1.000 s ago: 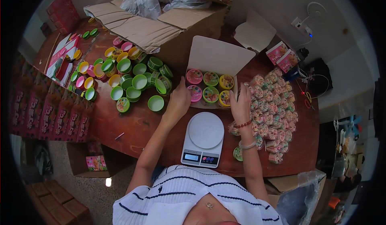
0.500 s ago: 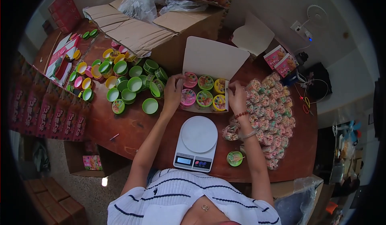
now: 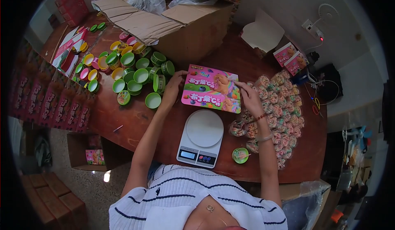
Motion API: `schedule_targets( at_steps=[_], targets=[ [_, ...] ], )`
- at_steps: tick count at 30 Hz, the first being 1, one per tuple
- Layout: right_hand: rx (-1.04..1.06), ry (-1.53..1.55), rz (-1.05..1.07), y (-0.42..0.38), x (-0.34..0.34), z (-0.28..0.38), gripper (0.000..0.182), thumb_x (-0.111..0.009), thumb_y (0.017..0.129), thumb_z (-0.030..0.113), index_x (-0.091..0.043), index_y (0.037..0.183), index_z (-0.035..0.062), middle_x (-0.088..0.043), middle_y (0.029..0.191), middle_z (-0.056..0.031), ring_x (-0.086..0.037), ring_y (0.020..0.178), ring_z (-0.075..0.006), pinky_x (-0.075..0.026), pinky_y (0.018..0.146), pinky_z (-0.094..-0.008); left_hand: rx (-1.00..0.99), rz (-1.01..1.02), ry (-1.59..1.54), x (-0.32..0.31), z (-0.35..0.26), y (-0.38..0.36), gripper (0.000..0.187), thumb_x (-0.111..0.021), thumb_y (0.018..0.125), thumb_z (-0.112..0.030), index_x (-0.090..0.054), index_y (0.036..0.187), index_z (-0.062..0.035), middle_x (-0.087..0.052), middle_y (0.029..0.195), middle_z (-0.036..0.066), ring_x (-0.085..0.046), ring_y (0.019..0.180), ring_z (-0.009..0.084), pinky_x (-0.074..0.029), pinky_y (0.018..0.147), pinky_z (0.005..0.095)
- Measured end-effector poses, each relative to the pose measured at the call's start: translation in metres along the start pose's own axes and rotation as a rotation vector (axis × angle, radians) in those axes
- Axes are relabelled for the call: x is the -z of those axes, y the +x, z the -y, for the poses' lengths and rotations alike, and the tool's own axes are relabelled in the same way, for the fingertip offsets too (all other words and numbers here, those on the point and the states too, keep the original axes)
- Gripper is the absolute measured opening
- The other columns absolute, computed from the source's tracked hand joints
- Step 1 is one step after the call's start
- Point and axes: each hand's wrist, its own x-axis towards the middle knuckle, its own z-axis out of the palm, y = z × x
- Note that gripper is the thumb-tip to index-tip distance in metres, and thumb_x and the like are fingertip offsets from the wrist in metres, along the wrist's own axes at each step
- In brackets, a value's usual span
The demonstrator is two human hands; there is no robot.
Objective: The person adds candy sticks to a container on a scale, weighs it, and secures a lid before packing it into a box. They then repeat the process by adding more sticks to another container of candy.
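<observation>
- The pink box lies flat on the brown table, lid down, just beyond the white kitchen scale and in front of the big cardboard carton.
- The left hand rests at the box's left edge, fingers curled against the side; the thumb seems to sit on the lid's corner, though whether it truly pinches the card I cannot tell.
- The right hand comes in at the right edge, fingers stretched out and laid on the lid near its far corner, pressing rather than gripping.
- I'd judge the box thin card: light for its size, stiff along the folds, easily dented in the middle of the lid (a glossy print, so likely a bit slippery). The two short sides, where the hands are, look like the safest hold.
- To the left sits a scatter of green, yellow and pink cups; to the right a heap of small wrapped cups, one green one apart beside the scale.
- What the box holds is hidden under the lid, its front flap is out of sight, and the scale's display is too small to read.
</observation>
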Motion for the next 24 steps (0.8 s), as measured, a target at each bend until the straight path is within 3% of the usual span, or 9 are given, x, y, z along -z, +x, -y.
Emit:
schedule_targets(
  at_steps=[1, 6, 8, 10, 12, 13, 16, 18, 24],
  targets=[
    [-0.423, 0.313, 0.205, -0.014, 0.017, 0.027, 0.042, -0.061, 0.100, 0.002, -0.062, 0.142, 0.0077, -0.060, 0.099, -0.0021, -0.059, 0.090, -0.0060, -0.049, 0.084, -0.0213, 0.021, 0.047, -0.013, 0.006, -0.002, -0.011, 0.039, -0.059, 0.100, -0.004, -0.057, 0.139, -0.0039, -0.065, 0.104, 0.005, -0.060, 0.100, 0.0120, -0.049, 0.089, 0.0275],
    [-0.257, 0.428, 0.242, -0.052, 0.011, 0.051, 0.060, -0.068, 0.094, -0.003, -0.051, 0.151, 0.0069, -0.058, 0.110, -0.0014, -0.059, 0.092, -0.0059, -0.052, 0.084, -0.0211, 0.007, 0.231, 0.011, 0.005, -0.044, -0.060, 0.059, -0.072, 0.093, -0.003, -0.048, 0.148, -0.0050, -0.064, 0.118, 0.007, -0.060, 0.106, 0.0124, -0.050, 0.096, 0.0291],
    [-0.116, 0.573, 0.110, -0.051, 0.003, 0.042, 0.065, -0.071, 0.090, -0.006, -0.051, 0.150, 0.0075, -0.058, 0.121, -0.0042, -0.061, 0.103, -0.0098, -0.054, 0.085, -0.0242, -0.114, 0.306, 0.061, 0.010, -0.045, -0.053, 0.060, -0.073, 0.091, 0.001, -0.049, 0.147, -0.0051, -0.063, 0.123, 0.008, -0.061, 0.109, 0.0132, -0.050, 0.099, 0.0299],
    [-0.072, 0.464, 0.011, -0.042, 0.005, 0.060, 0.060, -0.072, 0.087, -0.008, -0.057, 0.143, 0.0074, -0.063, 0.126, -0.0080, -0.065, 0.110, -0.0137, -0.056, 0.086, -0.0285, -0.204, 0.297, 0.157, 0.010, -0.048, -0.044, 0.057, -0.074, 0.090, 0.002, -0.052, 0.142, -0.0038, -0.064, 0.120, 0.007, -0.063, 0.108, 0.0137, -0.051, 0.098, 0.0299],
    [0.115, -0.154, -0.116, -0.034, 0.010, 0.062, 0.054, -0.073, 0.086, -0.009, -0.062, 0.136, 0.0078, -0.069, 0.125, -0.0104, -0.068, 0.111, -0.0158, -0.058, 0.089, -0.0317, -0.307, 0.165, 0.494, 0.006, -0.061, -0.043, 0.051, -0.073, 0.091, 0.004, -0.054, 0.137, -0.0018, -0.066, 0.116, 0.006, -0.065, 0.107, 0.0140, -0.052, 0.097, 0.0301],
    [0.190, -0.201, -0.188, -0.030, 0.007, 0.057, 0.049, -0.074, 0.085, -0.008, -0.066, 0.130, 0.0081, -0.073, 0.118, -0.0094, -0.070, 0.104, -0.0143, -0.059, 0.089, -0.0305, -0.304, 0.165, 0.494, 0.007, -0.060, -0.042, 0.051, -0.073, 0.091, 0.004, -0.054, 0.137, -0.0018, -0.066, 0.116, 0.006, -0.065, 0.107, 0.0140, -0.052, 0.097, 0.0301],
    [-0.027, 0.209, -0.074, -0.019, 0.015, 0.045, 0.048, -0.076, 0.086, -0.006, -0.064, 0.131, 0.0062, -0.073, 0.114, -0.0077, -0.070, 0.100, -0.0129, -0.059, 0.088, -0.0284, -0.311, 0.165, 0.417, 0.008, -0.063, -0.030, 0.044, -0.072, 0.092, 0.004, -0.055, 0.132, -0.0008, -0.067, 0.113, 0.006, -0.066, 0.107, 0.0147, -0.053, 0.096, 0.0299],
    [-0.060, 0.481, -0.076, -0.005, 0.029, 0.049, 0.044, -0.075, 0.089, -0.005, -0.063, 0.130, 0.0029, -0.071, 0.110, -0.0062, -0.069, 0.100, -0.0110, -0.059, 0.089, -0.0265, -0.255, 0.145, 0.087, 0.006, -0.069, -0.013, 0.041, -0.072, 0.093, 0.003, -0.056, 0.131, -0.0010, -0.067, 0.115, 0.006, -0.066, 0.109, 0.0144, -0.053, 0.098, 0.0294],
    [-0.069, 0.461, -0.092, 0.028, 0.050, 0.058, 0.041, -0.076, 0.092, 0.000, -0.062, 0.131, -0.0004, -0.070, 0.110, -0.0054, -0.067, 0.102, -0.0102, -0.057, 0.093, -0.0261, -0.293, 0.121, 0.094, -0.003, -0.096, 0.020, 0.040, -0.074, 0.094, -0.001, -0.057, 0.131, -0.0014, -0.066, 0.116, 0.007, -0.065, 0.111, 0.0142, -0.052, 0.103, 0.0292]
  ],
)
